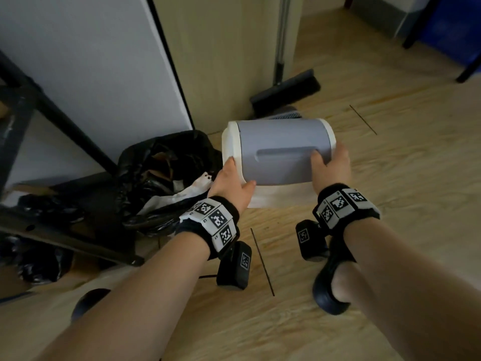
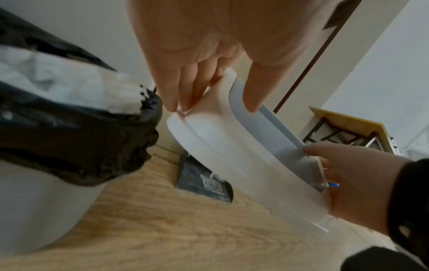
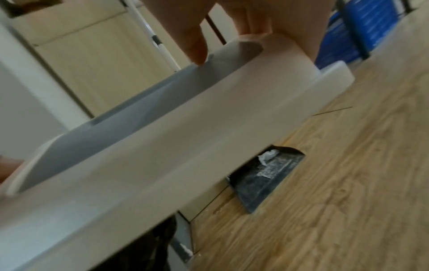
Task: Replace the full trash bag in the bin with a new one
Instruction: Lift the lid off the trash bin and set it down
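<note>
Both hands hold the bin lid (image 1: 278,149), a white frame with a grey swing flap, above the wooden floor (image 1: 390,178). Lid is off the bin and tilted, flap side up toward the head camera.

Left hand (image 1: 230,182): grips the lid's left end. Left wrist view shows the fingers (image 2: 176,86) wrapped over the white rim and the thumb pressed on the grey flap.

Right hand (image 1: 331,166): grips the lid's right end, thumb on the grey flap near the recessed slot, the other fingers curled round the far edge. Right wrist view shows the thumb tip on the flap's edge; the rest of that hand is cut off at the top of the picture.

Trash bin (image 2: 34,210): white, stands just left of the lid, by the wall. Full trash bag (image 1: 166,165), black, sits in it with its mouth open; crumpled white paper (image 1: 182,192) and brown scraps show on top. Bag edge is folded over the bin's rim.

A dustpan (image 3: 267,176) with dust and a scrap of white in it lies on the floor beyond the lid. A dark broom (image 1: 285,92) leans against the beige cabinet (image 1: 221,61). A black metal frame (image 1: 52,113) stands at left, with more crumpled black plastic (image 1: 39,259) under it. Person's sandalled foot (image 1: 335,285) is on the floor under the right forearm.
</note>
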